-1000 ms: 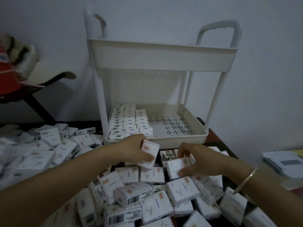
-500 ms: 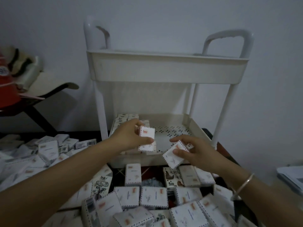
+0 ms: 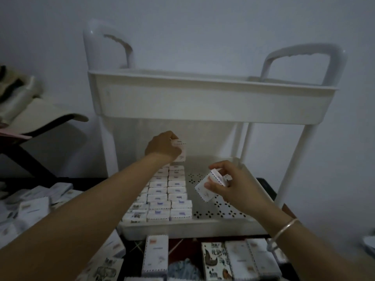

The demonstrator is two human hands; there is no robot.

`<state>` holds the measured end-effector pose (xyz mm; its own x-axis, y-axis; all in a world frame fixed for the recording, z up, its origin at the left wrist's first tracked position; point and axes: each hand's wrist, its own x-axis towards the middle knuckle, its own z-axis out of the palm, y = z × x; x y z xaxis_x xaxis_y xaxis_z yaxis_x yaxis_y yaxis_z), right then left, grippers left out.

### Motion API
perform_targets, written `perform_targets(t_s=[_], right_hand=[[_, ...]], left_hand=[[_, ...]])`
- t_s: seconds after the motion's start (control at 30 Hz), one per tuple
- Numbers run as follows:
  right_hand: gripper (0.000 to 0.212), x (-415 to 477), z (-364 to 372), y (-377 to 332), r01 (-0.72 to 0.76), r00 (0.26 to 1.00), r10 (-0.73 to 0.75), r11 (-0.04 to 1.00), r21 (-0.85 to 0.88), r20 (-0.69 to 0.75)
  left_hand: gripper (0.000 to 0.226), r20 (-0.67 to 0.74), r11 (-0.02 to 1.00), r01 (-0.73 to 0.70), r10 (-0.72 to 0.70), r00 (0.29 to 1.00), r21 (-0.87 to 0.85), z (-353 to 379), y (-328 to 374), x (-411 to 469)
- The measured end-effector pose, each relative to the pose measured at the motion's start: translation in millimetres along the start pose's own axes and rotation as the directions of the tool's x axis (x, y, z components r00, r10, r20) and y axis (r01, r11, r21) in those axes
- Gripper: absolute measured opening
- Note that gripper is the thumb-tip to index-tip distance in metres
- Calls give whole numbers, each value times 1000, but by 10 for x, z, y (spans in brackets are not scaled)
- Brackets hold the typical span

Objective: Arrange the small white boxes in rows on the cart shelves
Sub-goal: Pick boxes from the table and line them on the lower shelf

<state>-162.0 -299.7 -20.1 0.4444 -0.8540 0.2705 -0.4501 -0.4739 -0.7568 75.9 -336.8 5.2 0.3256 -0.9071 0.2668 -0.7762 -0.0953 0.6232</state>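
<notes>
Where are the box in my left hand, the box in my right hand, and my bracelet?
Left-hand box (image 3: 181, 152): head view, on its exposed white face.
Right-hand box (image 3: 203, 193): head view, on its lower white face.
Bracelet (image 3: 284, 230): head view, on the middle of the visible band.

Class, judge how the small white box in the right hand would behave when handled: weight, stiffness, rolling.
Probably light: the right hand pinches the small white box with fingertips. Likely stiff: its edges look straight. Flat faces suggest it won't roll.
</notes>
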Motion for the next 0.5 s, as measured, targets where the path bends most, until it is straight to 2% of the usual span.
perform_targets(t_s=[0.13, 0.23, 0.5], right_hand=[[36, 85, 42, 60, -11, 998, 9, 999, -41, -61], [35, 168, 63, 106, -36, 997, 36, 999, 4, -74], [24, 420, 130, 140, -60, 995, 68, 993, 104, -79]], left_hand=[[22, -3, 992, -111, 111, 994, 54, 175, -57, 98], [22, 12, 977, -172, 172, 985, 126, 304, -136, 82], [27, 169, 966, -120, 82, 982, 227, 474, -416, 92]])
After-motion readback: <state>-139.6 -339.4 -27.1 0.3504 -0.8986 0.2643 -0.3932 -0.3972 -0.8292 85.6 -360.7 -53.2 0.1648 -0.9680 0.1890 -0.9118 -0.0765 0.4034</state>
